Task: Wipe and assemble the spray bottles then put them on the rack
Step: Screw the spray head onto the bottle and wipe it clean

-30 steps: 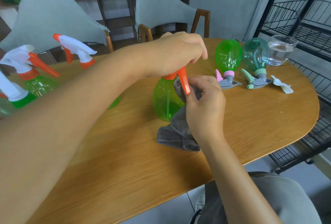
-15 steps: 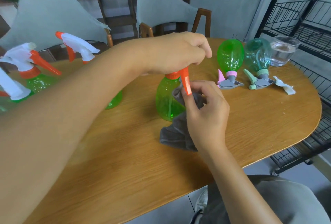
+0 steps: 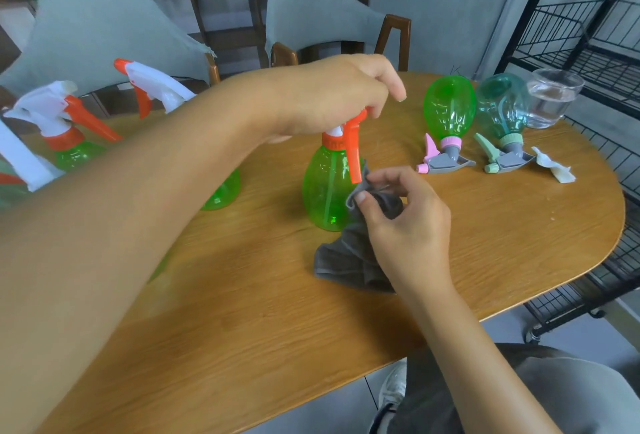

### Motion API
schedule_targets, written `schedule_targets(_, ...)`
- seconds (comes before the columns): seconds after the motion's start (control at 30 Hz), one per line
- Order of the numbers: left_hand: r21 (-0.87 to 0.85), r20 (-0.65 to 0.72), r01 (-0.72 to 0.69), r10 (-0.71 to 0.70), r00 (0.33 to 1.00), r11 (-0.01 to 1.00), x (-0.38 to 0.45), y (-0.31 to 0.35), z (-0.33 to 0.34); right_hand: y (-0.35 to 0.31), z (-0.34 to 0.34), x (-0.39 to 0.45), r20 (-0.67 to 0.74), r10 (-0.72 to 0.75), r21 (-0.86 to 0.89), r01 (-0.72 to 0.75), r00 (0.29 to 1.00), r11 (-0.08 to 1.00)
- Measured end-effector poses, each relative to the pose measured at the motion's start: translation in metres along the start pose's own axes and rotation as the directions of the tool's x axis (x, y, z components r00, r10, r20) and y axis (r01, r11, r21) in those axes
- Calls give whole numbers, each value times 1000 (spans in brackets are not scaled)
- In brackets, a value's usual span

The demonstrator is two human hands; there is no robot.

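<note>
A green spray bottle [image 3: 325, 191] with an orange trigger stands upright in the middle of the table. My left hand [image 3: 332, 97] grips its spray head from above. My right hand [image 3: 405, 225] pinches a grey cloth [image 3: 349, 253] against the bottle's right side, just below the trigger tip. The cloth's lower end rests on the table. Two more bottles stand upside down on their spray heads at the back right: a green one [image 3: 448, 111] with a pink head and a teal one [image 3: 502, 107] with a pale green head.
Several green bottles with white and orange heads [image 3: 69, 128] stand at the left. A glass of water [image 3: 550, 97] sits at the back right, a white plastic piece [image 3: 554, 166] near it. A black wire rack [image 3: 595, 52] stands right of the wooden table [image 3: 485, 260]. Two grey chairs are behind.
My right hand has slid the cloth down from the orange trigger to the bottle's side. My left hand still holds the spray head.
</note>
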State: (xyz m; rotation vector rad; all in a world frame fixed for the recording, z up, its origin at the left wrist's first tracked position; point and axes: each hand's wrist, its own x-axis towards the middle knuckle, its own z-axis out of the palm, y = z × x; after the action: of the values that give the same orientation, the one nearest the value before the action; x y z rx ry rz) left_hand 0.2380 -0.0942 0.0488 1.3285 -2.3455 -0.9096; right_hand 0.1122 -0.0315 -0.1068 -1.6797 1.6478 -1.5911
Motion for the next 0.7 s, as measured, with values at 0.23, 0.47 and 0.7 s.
schedule_targets(0.23,49,-49,33,-31,998,998,6,-4,1,15,-1,-7,116,140,-172,-119,983,978)
schedule_targets(0.47,131,47,51,-57,997,990,9,1,-9,4,-4,2,31,147,-44,-146,989,988)
schedule_targets(0.7,564,25,21,-42,999,826,9,9,-17,-14,2,16,-152,71,158,-46,986,986)
